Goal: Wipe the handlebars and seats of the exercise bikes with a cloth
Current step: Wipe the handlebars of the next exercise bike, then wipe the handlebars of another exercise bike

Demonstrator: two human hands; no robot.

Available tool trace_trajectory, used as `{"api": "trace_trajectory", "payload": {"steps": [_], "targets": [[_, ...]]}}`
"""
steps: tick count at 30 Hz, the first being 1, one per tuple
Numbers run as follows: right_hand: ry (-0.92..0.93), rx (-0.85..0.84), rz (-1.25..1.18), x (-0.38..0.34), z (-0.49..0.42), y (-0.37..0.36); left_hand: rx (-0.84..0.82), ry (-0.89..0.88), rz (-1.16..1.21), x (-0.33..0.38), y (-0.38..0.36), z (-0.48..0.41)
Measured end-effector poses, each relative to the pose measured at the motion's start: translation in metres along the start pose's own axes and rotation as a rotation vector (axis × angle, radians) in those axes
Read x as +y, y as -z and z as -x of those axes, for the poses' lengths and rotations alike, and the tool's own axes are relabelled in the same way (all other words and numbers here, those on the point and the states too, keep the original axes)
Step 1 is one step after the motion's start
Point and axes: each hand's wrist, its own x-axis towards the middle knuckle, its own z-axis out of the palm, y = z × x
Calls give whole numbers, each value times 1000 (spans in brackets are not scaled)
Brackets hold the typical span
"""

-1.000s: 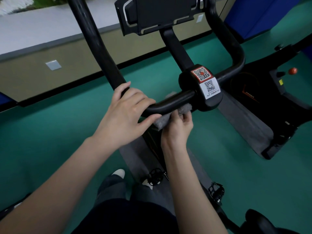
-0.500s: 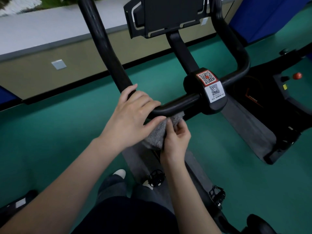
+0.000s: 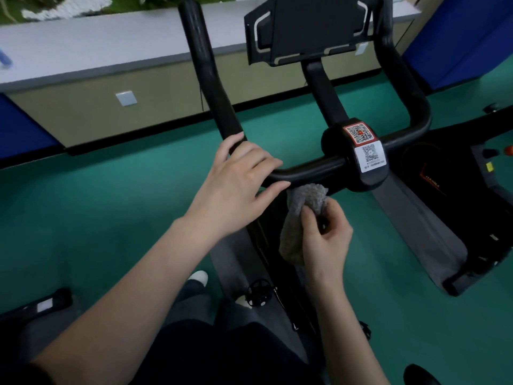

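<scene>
— Checking the cloth [image 3: 298, 218] first: no longer pressed up against the underside of the handlebar [image 3: 311, 169] as a second ago. Pulled down and back toward the body. Now bunched into a grey wad with its top just beneath the bar, close by the middle clamp [image 3: 333, 143] and its two code stickers [image 3: 370, 155].

— Held how?

— Pinched in the right grip [image 3: 324, 237], thumb and fingertips closed narrow on the upper folds, with the remainder left hanging beside the palm. Looks like regathering for a fresh face, not wiping.

— And the other side?

— Left grip [image 3: 241, 179] laid over the bend of the bar with fingers fairly straight and spread, resting rather than clenching. Hardly shifted over that same second. Steadying the bar, probably.

— Meaning what for the job?

— Would judge the underside next to the clamp finished, going by the lift-off. Still to wipe: the bend under the left grip, both long side bars, the part beyond the clamp, then the seat. Cannot pick out the seat for certain.

— Anything around?

— Tablet holder [image 3: 305, 31] up on the stem, a pedal [image 3: 258, 295] down near the shoes [image 3: 198, 277], green floor [image 3: 83, 204] on every side.
</scene>
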Motion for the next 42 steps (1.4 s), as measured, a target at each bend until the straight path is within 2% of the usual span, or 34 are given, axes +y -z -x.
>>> {"api": "trace_trajectory", "payload": {"steps": [7,15,21,27,37,42], "targets": [[135,-61,54,-27,7,-3,25,67,37,-6,17,30],[209,-225,108,-50,30,-54,-38,242,17,-53,48,92],[265,-475,191,-68,71,-123,-217,497,-39,-114,75,172],[336,-687,267,-81,131,-183,-398,790,39,-159,94,276],[370,-923,271,-89,223,-256,-441,1140,35,-191,121,439],[426,-1061,255,-97,258,-288,-357,1306,61,-193,138,489]]}}
